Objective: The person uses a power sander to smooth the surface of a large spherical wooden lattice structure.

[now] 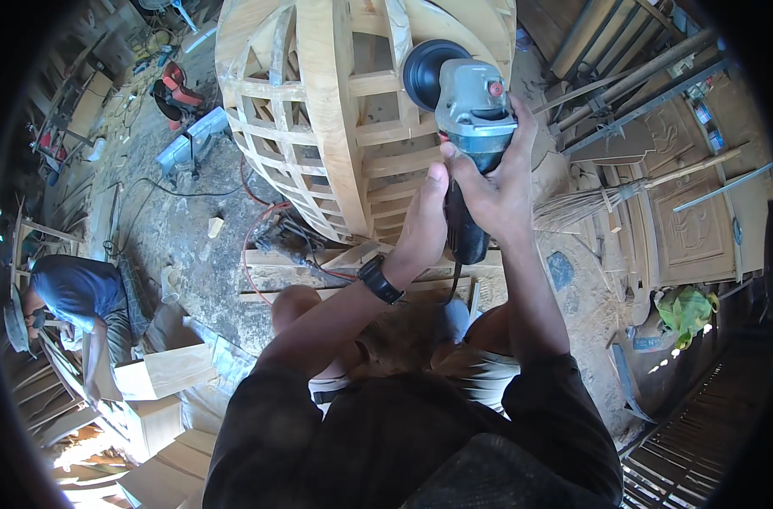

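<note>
An angle grinder (480, 114) with a grey head and a dark body is in both my hands. Its round black backing pad (429, 75) lies against the curved wooden lattice frame (340, 127), on the upper right part. Wrapped round the grinder's body from the right is my right hand (501, 191), thumb across the top. My left hand (425, 220), with a black watch on the wrist, grips the tool's rear from the left; its fingers are mostly hidden behind it. The dark cord drops from the grinder's lower end toward my legs.
Wooden boards (437, 263) lie below the frame, with an orange hose (249, 246) beside them. At left, another person (77, 293) bends over wooden pieces (166, 373). A broom (607, 199) and carved door panels (692, 216) are at right; a red-and-black tool (176, 89) lies at upper left.
</note>
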Demonstrator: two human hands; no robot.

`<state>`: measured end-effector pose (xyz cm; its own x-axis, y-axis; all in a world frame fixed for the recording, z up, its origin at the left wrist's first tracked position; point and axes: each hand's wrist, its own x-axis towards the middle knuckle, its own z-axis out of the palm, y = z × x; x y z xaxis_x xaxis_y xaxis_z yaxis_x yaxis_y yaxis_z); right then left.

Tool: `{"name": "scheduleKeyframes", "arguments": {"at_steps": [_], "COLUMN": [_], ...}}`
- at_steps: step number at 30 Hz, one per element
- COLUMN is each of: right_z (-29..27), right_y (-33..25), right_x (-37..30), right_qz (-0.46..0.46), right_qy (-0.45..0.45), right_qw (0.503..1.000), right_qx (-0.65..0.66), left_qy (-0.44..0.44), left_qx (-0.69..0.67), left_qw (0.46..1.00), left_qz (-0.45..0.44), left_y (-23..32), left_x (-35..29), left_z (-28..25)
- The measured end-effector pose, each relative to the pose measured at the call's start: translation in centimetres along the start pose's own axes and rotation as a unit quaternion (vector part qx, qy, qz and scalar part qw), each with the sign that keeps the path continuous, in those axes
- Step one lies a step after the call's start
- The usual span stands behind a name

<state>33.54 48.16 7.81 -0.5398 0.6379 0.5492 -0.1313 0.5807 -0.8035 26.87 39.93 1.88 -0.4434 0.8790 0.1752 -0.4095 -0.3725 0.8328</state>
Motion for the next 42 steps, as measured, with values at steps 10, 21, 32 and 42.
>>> {"name": "scheduleKeyframes", "arguments": {"at_steps": [10,21,32,42], "right_z": [0.5,0.4,0.3,0.5], "right_y": [1.0,-0.3,-0.8,-2.3], "right_x": [1.3,4.6,1.3,5.2], "right_qz": [-0.022,-0.046,-0.035,-0.044], "right_qy": [0.001,0.001,-0.036,-0.03], "right_qw": [0.997,0.996,0.99,0.988], "right_qx": [-0.075,-0.074,-0.135,-0.146], "left_qy": [0.096,0.115,0.108,0.107], "left_qx": [0.186,0.22,0.127,0.146], "left_qw": [0.978,0.969,0.985,0.983], "left_qz": [-0.009,0.013,0.031,0.025], "left_y": [2.4,5.3,1.9,4.8], "left_x": [3.0,4.9,2.5,5.4], "left_z": [-0.3,0.8,0.5,0.5]}}
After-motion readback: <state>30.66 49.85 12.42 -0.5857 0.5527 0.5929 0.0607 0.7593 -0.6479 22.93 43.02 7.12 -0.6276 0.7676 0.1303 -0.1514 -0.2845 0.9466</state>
